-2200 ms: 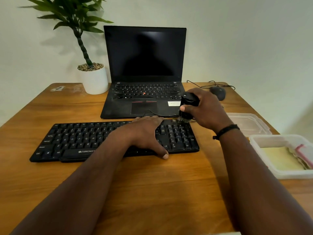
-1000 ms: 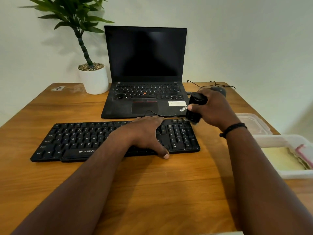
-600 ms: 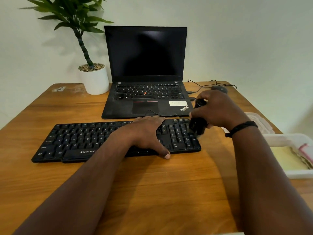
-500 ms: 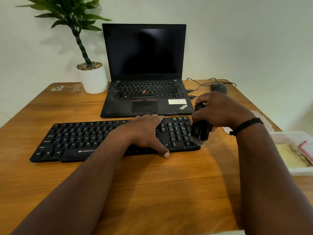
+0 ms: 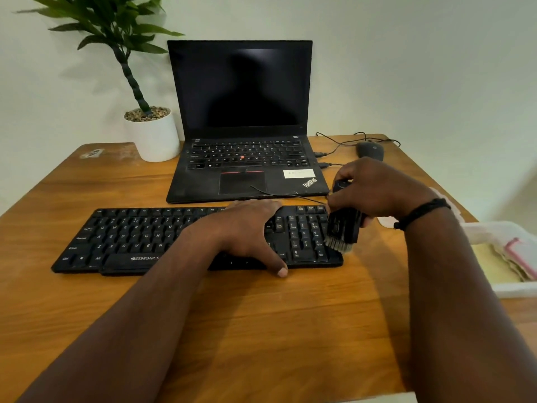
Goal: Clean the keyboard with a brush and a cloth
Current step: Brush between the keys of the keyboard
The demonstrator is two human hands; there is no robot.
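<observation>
A black keyboard point(image 5: 139, 239) lies across the wooden table point(image 5: 261, 330). My left hand point(image 5: 247, 231) rests flat on its right-middle keys, thumb over the front edge. My right hand point(image 5: 374, 190) grips a black brush point(image 5: 343, 225) from above. Its pale bristles point down and touch the right end of the number pad. Folded cloths point(image 5: 505, 260), yellow and pink-edged, lie in a clear plastic box point(image 5: 511, 289) at the right edge.
An open black laptop point(image 5: 241, 117) stands behind the keyboard, a white potted plant point(image 5: 151, 132) to its left. A dark mouse point(image 5: 370, 149) with cables lies at the back right. A clear lid point(image 5: 386, 222) lies partly hidden under my right wrist.
My right hand has drawn the brush from the keyboard's top right corner down the number pad toward its front right corner. My left hand stays put.
</observation>
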